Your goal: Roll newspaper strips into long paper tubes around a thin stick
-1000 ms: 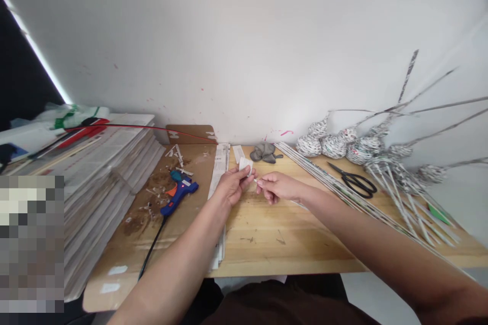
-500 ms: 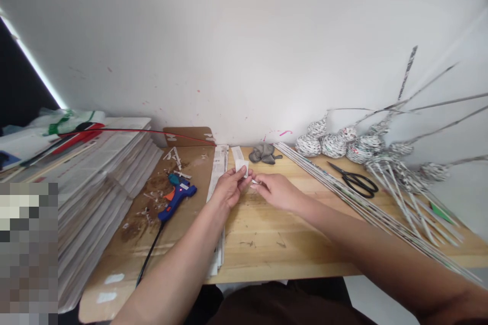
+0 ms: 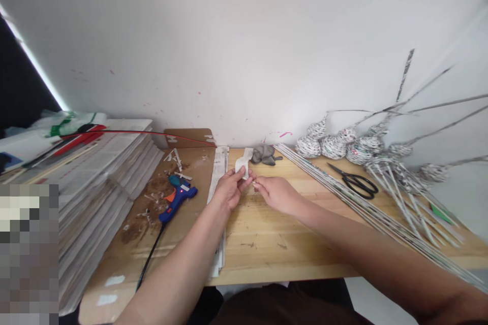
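Observation:
A narrow strip of printed paper [image 3: 242, 162] is pinched in my left hand [image 3: 230, 188], its free end pointing toward the wall. Close to its right, my right hand [image 3: 275, 193] has its fingertips closed on the strip's small, twisted lower end. Both hands are held above the wooden table [image 3: 263, 244], nearly touching each other. Just beyond them lies a crumpled grey cloth-like thing [image 3: 264, 154]. A stack of paper strips [image 3: 217, 172] runs beside and partly under my left forearm.
A blue glue gun [image 3: 176, 204] lies on a stained brown board [image 3: 125, 259] at left, beside tall newspaper stacks [image 3: 110, 172]. At right are long paper rods [image 3: 343, 198], black scissors [image 3: 358, 183] and several woven paper gourd shapes [image 3: 333, 147].
The strip's free end has shifted slightly right and curves more. My right fingers have closed in a little around its lower end.

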Motion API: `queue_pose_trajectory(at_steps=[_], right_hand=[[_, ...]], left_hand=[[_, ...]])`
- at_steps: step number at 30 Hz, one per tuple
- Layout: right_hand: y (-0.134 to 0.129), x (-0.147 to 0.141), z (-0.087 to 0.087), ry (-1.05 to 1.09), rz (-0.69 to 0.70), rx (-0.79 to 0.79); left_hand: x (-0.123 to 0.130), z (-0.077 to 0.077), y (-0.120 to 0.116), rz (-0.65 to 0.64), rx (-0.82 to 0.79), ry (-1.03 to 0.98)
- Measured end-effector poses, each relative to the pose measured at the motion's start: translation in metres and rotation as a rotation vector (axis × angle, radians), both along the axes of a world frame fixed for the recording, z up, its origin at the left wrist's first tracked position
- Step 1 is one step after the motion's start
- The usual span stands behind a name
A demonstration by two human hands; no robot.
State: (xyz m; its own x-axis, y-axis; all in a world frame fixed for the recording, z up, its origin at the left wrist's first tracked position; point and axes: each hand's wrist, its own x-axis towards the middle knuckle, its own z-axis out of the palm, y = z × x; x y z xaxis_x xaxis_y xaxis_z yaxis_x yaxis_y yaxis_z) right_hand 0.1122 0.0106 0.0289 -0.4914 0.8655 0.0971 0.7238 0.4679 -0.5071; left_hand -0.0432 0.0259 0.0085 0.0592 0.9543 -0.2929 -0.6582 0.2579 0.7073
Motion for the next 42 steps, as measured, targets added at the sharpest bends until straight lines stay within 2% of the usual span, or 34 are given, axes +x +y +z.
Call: queue_pose_trajectory(at_steps=[3, 4, 5, 8, 10, 12, 15, 16, 17, 20, 21, 22, 23, 25, 26, 27, 28, 31, 32, 33, 34, 37, 38, 39, 42], right_hand=[[0.0048, -0.0003, -0.0013, 0.093, -0.010, -0.387], [0.0054, 0.0001, -0.0011, 0.094, -0.009, -0.426], [0.0053, 0.0006, -0.0007, 0.074, 0.000, -0.378], [0.0014, 0.0018, 0.0005, -0.062, 0.021, 0.033], [-0.0003, 0.0014, 0.0000, -0.115, 0.017, 0.161], [0.0013, 0.0005, -0.0012, -0.073, 0.008, 0.032], [0.0069, 0.0003, -0.0027, 0.056, 0.033, -0.416], [0.0081, 0.0007, -0.0027, 0.076, 0.037, -0.496], [0.0086, 0.0011, -0.0026, 0.083, 0.039, -0.485], [0.0062, 0.0006, -0.0016, 0.078, 0.017, -0.101], [0.0052, -0.0004, -0.0013, 0.084, 0.006, -0.027], [0.0044, -0.0017, -0.0010, 0.094, -0.005, -0.051], [0.0041, -0.0031, -0.0007, 0.111, -0.016, -0.166], [0.0044, -0.0052, -0.0001, 0.151, -0.021, -0.496], [0.0046, -0.0056, 0.0003, 0.166, -0.024, -0.601], [0.0046, -0.0055, 0.0007, 0.170, -0.024, -0.610], [0.0042, -0.0051, 0.0009, 0.159, -0.021, -0.519], [0.0021, -0.0037, 0.0004, 0.065, -0.005, -0.024], [0.0018, -0.0038, -0.0002, 0.042, 0.009, 0.060], [0.0020, -0.0043, -0.0011, 0.038, 0.014, 0.053], [0.0028, -0.0050, -0.0020, 0.054, 0.008, -0.038], [0.0063, -0.0065, -0.0037, 0.144, -0.027, -0.478], [0.0070, -0.0062, -0.0038, 0.165, -0.037, -0.524], [0.0070, -0.0058, -0.0036, 0.171, -0.040, -0.477], [0.0055, -0.0045, -0.0034, 0.144, -0.019, -0.078]], left_hand=[[0.0002, -0.0005, -0.0005, -0.011, -0.007, 0.012], [0.0005, -0.0005, -0.0006, -0.009, -0.006, 0.016], [0.0008, -0.0004, -0.0006, -0.004, -0.004, 0.018], [0.0012, 0.0002, -0.0002, 0.027, 0.006, 0.014], [0.0010, 0.0008, 0.0001, 0.033, 0.009, 0.012], [0.0007, 0.0015, 0.0000, 0.027, 0.003, 0.014], [0.0006, 0.0022, -0.0004, 0.012, -0.007, 0.011], [0.0006, 0.0023, -0.0005, 0.010, -0.006, 0.008], [0.0006, 0.0023, -0.0005, 0.009, -0.004, 0.007], [0.0000, 0.0021, -0.0001, 0.025, -0.001, 0.000], [-0.0003, 0.0021, 0.0000, 0.029, 0.000, -0.003], [-0.0006, 0.0021, 0.0001, 0.030, -0.002, -0.005], [-0.0008, 0.0021, 0.0001, 0.028, -0.002, -0.006], [-0.0010, 0.0023, 0.0000, 0.017, -0.003, -0.008], [-0.0010, 0.0026, 0.0000, 0.013, -0.003, -0.009], [-0.0009, 0.0028, 0.0000, 0.014, -0.003, -0.010], [-0.0009, 0.0031, 0.0000, 0.022, -0.004, -0.012], [-0.0011, 0.0035, 0.0004, 0.054, -0.004, -0.017], [-0.0013, 0.0036, 0.0006, 0.059, -0.003, -0.018], [-0.0016, 0.0035, 0.0008, 0.060, -0.002, -0.017], [-0.0019, 0.0033, 0.0010, 0.056, 0.000, -0.015], [-0.0024, 0.0030, 0.0014, 0.046, -0.003, -0.014], [-0.0024, 0.0030, 0.0015, 0.048, -0.006, -0.015], [-0.0024, 0.0031, 0.0016, 0.053, -0.009, -0.016], [-0.0025, 0.0037, 0.0018, 0.074, -0.006, -0.019]])
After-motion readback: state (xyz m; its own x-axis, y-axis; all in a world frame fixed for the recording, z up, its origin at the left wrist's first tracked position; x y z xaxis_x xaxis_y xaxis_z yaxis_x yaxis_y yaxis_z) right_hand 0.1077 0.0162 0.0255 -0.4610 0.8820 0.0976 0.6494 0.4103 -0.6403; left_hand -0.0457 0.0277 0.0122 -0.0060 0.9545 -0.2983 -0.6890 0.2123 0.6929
